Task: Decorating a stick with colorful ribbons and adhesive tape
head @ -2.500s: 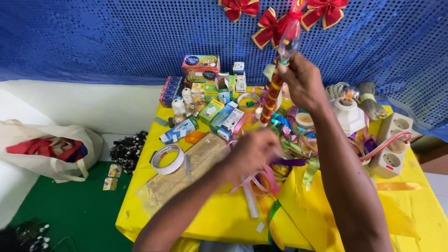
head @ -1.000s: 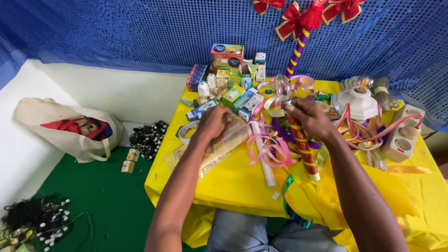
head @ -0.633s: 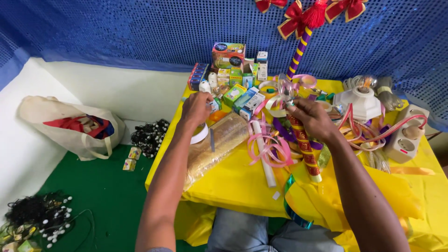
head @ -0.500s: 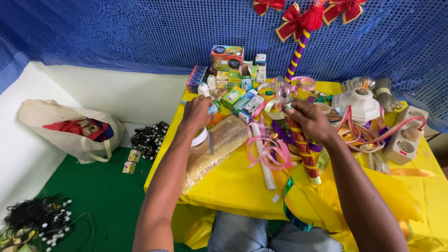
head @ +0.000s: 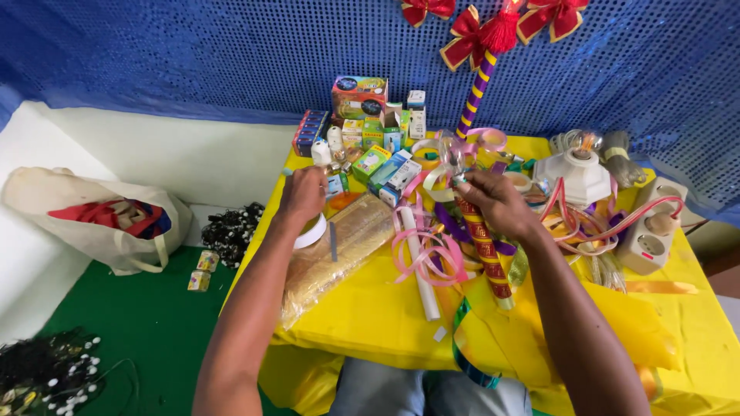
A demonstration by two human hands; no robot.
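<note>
My left hand point(head: 302, 196) is curled at the left side of the yellow table point(head: 370, 316), just beyond a white tape roll point(head: 313, 231). A small blue-tipped thing point(head: 287, 172) sticks out of its fist; the rest of it is hidden. My right hand point(head: 493, 202) grips the upper end of a stick wrapped in red and gold ribbon point(head: 487, 258), which lies slanted towards me. A clear bulb point(head: 451, 156) sits at the stick's top by my fingertips. Pink ribbon loops point(head: 428, 250) lie between my hands.
Small boxes point(head: 370, 127) crowd the table's far side. A flat cellophane pack point(head: 339, 250) and a white tube point(head: 420, 266) lie in the middle. Lamp holders and sockets point(head: 609, 189) sit at the right. A decorated pole with red bows point(head: 476, 85) stands behind. A cloth bag point(head: 100, 219) lies on the floor.
My left hand has gone from the cellophane pack to the far left by the tape roll. My right hand has stayed on the wrapped stick, which was lowered from upright earlier.
</note>
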